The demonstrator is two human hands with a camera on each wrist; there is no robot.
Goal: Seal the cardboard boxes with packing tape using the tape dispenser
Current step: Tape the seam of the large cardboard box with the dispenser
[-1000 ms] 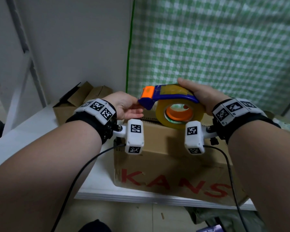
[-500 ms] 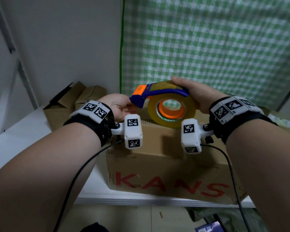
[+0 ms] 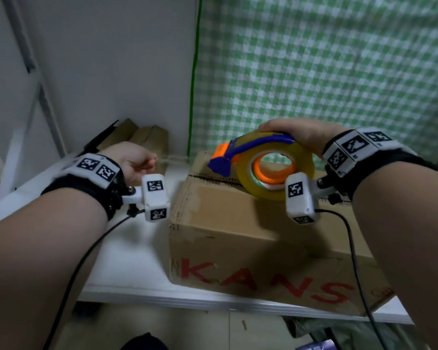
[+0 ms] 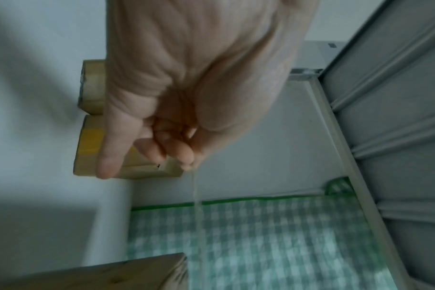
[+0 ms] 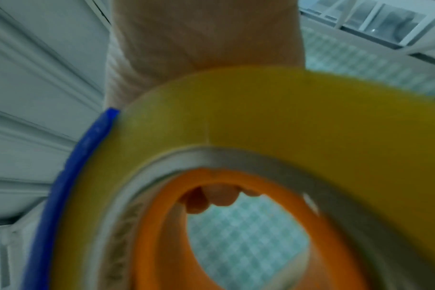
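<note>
Nearest, the box [image 3: 250, 238] sits under and ahead of the right hand [image 3: 301, 135], red letters on its near face, top seam not yet taped. Right hand grips the dispenser [image 3: 240, 154] from above, fingers curled over the blue frame and roll [image 5: 286, 109], fingertips [image 5: 219, 198] showing through the orange core; the roll hangs just over the box's top near edge. Left hand [image 3: 130, 160] is off to the left of the box, fingers curled in, pinching the free end of a tape strip [image 4: 197, 206] stretched between it and the dispenser. Strip looks thin, floppy and sticky, likely to twist or fold on itself if slack, so best kept taut and held only at the very end. Dispenser looks rigid, light plastic; top frame is the sensible hold, away from the cutter end. Beyond the left hand, small boxes [image 3: 142, 137] against the wall. Behind the right hand, a green check cloth [image 3: 326, 72].
</note>
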